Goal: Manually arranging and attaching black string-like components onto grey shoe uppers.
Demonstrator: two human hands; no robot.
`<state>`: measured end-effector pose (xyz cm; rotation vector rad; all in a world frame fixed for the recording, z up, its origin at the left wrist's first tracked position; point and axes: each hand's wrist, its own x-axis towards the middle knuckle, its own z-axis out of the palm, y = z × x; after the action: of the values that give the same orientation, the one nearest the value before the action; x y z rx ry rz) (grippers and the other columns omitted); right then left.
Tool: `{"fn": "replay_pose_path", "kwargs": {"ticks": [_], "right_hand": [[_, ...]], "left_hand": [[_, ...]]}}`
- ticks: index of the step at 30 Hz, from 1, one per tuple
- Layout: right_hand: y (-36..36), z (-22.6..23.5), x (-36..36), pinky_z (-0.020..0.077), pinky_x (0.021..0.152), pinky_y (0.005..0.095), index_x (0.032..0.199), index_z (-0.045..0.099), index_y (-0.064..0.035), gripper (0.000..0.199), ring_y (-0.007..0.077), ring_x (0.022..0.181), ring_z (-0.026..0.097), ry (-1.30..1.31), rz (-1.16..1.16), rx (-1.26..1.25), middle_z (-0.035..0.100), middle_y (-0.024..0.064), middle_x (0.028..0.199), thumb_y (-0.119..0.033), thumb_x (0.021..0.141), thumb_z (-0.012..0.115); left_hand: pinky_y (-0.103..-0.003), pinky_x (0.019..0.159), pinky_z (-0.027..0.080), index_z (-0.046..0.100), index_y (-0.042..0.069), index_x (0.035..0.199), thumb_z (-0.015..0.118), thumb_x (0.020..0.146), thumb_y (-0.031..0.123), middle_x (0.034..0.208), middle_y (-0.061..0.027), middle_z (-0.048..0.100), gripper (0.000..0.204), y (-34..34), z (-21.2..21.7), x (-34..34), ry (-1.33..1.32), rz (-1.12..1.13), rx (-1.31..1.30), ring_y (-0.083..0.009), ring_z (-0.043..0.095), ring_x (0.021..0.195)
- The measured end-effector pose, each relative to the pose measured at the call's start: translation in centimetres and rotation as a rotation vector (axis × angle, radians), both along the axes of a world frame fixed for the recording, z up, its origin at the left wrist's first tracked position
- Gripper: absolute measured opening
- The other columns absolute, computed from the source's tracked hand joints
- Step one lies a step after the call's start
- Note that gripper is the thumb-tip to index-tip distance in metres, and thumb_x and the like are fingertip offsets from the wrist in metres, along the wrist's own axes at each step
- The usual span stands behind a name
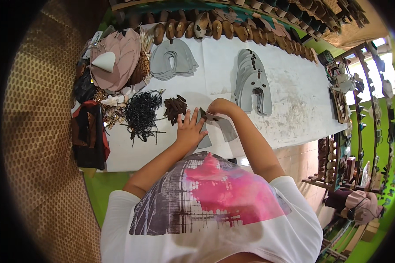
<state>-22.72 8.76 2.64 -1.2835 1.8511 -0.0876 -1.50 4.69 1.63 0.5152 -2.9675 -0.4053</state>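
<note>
The white table [294, 105] ran from near left to far right, and both of the person's bare forearms reached onto its near edge from below. The left arm stretched forward, and the left hand [189, 129] lay flat with fingers spread wide, pressing down on a grey cut piece [226, 128] that lay on the table just in front of the body. The right arm bent at the elbow, and the right hand [220, 107] curled over the far end of that same piece, pinching its edge between fingertips.

Far right of the hands lay a fanned stack of grey pieces [252, 81], and far left another grey stack [173, 60]. A pink pile [118, 59] sat at the far left corner. Just left of the left hand lay a tangle of dark beads [142, 114] and a small heap of brown strips [175, 107].
</note>
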Motion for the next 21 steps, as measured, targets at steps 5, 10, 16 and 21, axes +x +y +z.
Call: {"fn": "replay_pose_path", "kwargs": {"ticks": [5, 10, 16, 21], "right_hand": [[-0.2, 0.2, 2.0, 0.0476, 0.069, 0.0332, 0.084, 0.067, -0.0114, 0.019, 0.0234, 0.076, 0.062, 0.102, -0.168, -0.076, 0.065, 0.0098, 0.08, -0.023, 0.07, 0.064], [0.0, 3.2, 4.3, 0.0478, 0.073, 0.0361, 0.087, 0.068, -0.0199, 0.019, 0.0232, 0.083, 0.063, 0.485, -0.037, -0.037, 0.066, 0.0043, 0.086, -0.026, 0.071, 0.06], [0.1, 2.8, 4.5, 0.0479, 0.073, 0.0372, 0.086, 0.069, -0.0183, 0.022, 0.0246, 0.084, 0.063, 0.497, -0.051, -0.028, 0.066, 0.0055, 0.086, -0.028, 0.072, 0.055], [-0.2, 2.3, 4.3, 0.0484, 0.073, 0.0379, 0.086, 0.068, -0.0167, 0.022, 0.026, 0.084, 0.063, 0.487, -0.05, 0.003, 0.066, 0.0068, 0.087, -0.027, 0.073, 0.054]], "left_hand": [[-0.058, 0.102, 0.009, 0.044, 0.019, 0.128, 0.049, 0.083, 0.048, 0.143, -0.0131, 0.025, 0.054, 0.1, -0.5, 0.4, 0.013, 0.01, -0.009, -0.0356, 0.021, 0.131], [-0.058, 0.102, 0.008, 0.043, 0.019, 0.13, 0.047, 0.084, 0.048, 0.144, -0.0132, 0.023, 0.054, 0.4, -0.9, 0.6, -0.018, 0.026, 0.002, -0.036, 0.018, 0.132], [-0.058, 0.103, 0.006, 0.04, 0.017, 0.132, 0.045, 0.085, 0.048, 0.144, -0.0133, 0.022, 0.057, 0.2, -0.7, 0.6, -0.04, 0.013, 0.033, -0.0353, 0.016, 0.133], [-0.058, 0.103, 0.004, 0.037, 0.015, 0.134, 0.044, 0.085, 0.049, 0.144, -0.0131, 0.021, 0.06, 0.3, -0.9, 0.6, -0.056, 0.017, 0.038, -0.0351, 0.015, 0.133]]}}
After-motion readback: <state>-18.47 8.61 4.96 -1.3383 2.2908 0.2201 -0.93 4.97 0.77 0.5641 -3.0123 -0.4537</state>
